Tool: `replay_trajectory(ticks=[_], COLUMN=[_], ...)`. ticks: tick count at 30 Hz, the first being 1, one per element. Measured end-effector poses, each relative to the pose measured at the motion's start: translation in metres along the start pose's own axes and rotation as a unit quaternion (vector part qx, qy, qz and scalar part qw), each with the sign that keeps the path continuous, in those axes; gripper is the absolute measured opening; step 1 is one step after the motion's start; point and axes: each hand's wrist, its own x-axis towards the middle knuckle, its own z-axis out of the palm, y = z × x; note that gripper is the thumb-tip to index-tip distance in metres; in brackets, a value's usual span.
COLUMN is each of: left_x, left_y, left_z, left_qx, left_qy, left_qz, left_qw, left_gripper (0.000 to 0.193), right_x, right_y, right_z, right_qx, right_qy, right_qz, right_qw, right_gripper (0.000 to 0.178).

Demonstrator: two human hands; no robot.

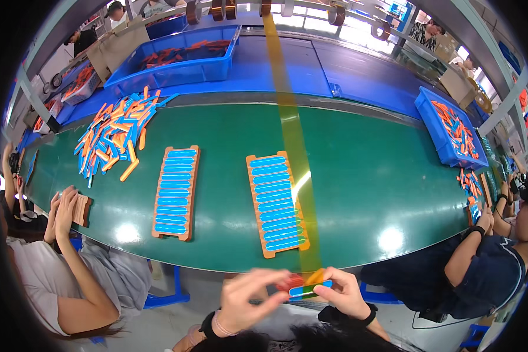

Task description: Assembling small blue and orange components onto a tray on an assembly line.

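Observation:
In front of the table's near edge, my right hand [347, 292] pinches a blue strip with rounded ends [302, 291] between thumb and fingers. A long band of amber tape [293, 138] hangs down from above and reaches the strip. Just left of it is my left hand [246, 300], smeared by motion, its fingertips near the strip's left end. Beside those fingertips is a blurred red piece [292, 281]; whether my left hand grips it is hidden. Beyond my hands lies an orange-brown rack [303, 226] filled with a row of blue strips, and a second, similar rack [189, 220] sits to its left.
A loose pile of orange and blue strips [114, 132] covers the table's far left. Blue bins [208, 71] with more pieces stand at the back left and right. Tape rolls [265, 7] hang on a bar overhead. Co-workers sit on both sides, a person's hands [66, 211] at left.

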Motion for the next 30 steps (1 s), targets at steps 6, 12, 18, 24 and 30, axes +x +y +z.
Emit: replay_trajectory(ticks=[6, 12, 18, 24, 30], left_x=[0.026, 0.007, -0.008, -0.003, 0.001], left_y=[-0.015, -0.015, -0.013, -0.019, -0.016], left_z=[0.005, 0.018, 0.025, 0.031, 0.020], left_qx=[0.461, 0.431, 0.449, 0.462, 0.457], left_qy=[0.131, 0.078, 0.056, 0.069, 0.061], left_qz=[-0.032, -0.039, -0.028, -0.003, 0.007], left_qw=[0.877, 0.898, 0.891, 0.884, 0.887], left_gripper=[0.057, 0.064, 0.068, 0.069, 0.064], right_x=[0.004, 0.006, 0.003, 0.007, 0.010], right_y=[-0.003, 0.000, 0.001, 0.002, 0.009], right_z=[0.011, 0.027, 0.030, 0.031, 0.028], right_qx=[-0.062, 0.038, -0.022, 0.015, -0.006], right_qy=[0.101, 0.178, 0.237, 0.261, 0.254], right_qz=[0.052, 0.048, 0.086, 0.043, 0.041], right_qw=[0.992, 0.982, 0.967, 0.964, 0.966], right_gripper=[0.012, 0.025, 0.021, 0.024, 0.025])
